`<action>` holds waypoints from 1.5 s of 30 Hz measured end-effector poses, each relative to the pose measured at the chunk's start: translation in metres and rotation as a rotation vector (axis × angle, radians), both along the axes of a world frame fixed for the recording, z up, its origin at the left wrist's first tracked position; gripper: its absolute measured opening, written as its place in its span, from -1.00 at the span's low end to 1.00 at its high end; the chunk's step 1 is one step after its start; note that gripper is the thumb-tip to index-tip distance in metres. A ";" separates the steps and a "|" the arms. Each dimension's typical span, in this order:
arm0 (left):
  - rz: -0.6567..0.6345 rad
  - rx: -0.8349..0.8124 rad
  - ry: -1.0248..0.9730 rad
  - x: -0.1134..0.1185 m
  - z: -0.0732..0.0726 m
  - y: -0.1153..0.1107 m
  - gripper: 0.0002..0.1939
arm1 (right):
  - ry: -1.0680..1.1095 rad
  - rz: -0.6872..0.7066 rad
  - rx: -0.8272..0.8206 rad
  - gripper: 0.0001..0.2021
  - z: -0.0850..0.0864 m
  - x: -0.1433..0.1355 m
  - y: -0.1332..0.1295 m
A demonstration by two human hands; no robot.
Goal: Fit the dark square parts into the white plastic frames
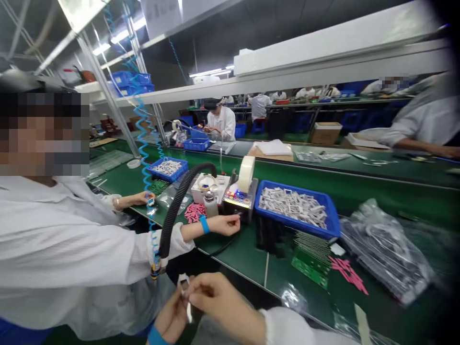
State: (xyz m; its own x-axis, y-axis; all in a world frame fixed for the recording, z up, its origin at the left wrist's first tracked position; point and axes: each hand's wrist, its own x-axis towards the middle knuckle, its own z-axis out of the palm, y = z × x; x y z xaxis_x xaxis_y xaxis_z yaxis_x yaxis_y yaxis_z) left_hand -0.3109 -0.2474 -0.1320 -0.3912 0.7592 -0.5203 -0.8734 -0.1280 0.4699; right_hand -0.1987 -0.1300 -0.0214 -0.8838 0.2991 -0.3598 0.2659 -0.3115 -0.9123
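Note:
Low in the centre of the head view, my left hand [172, 314], with a blue band at the wrist, holds a small white frame-like part [184, 283] upright between its fingers. My right hand [215, 294] comes in from the right in a white sleeve, its thumb and forefinger pinched together against the side of that part. Whatever is between the right fingertips is too small to make out. A narrow white piece [189, 312] hangs just below the fingers. Both hands are in front of the green bench's near edge.
A blue tray [336, 223] of white frames, green circuit boards [311, 268], pink strips [348, 274] and a bagged bundle [388, 254] lie on the bench. A tape dispenser [239, 199] stands mid-bench. At left, a co-worker's arm [194, 231] reaches across, beside a black hose [176, 201].

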 end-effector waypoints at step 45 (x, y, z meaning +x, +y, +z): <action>-0.719 0.352 0.427 0.120 0.106 0.125 -0.64 | 0.104 -0.451 1.222 -0.88 0.013 0.168 0.082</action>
State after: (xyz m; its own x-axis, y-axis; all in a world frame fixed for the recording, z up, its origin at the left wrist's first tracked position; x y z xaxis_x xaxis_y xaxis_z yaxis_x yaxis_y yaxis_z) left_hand -0.1913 -0.1228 -0.0256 0.1317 0.9825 -0.1315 -0.5585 0.1831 0.8090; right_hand -0.0307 -0.0479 -0.0081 -0.6278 0.6574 0.4168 0.2682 0.6854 -0.6770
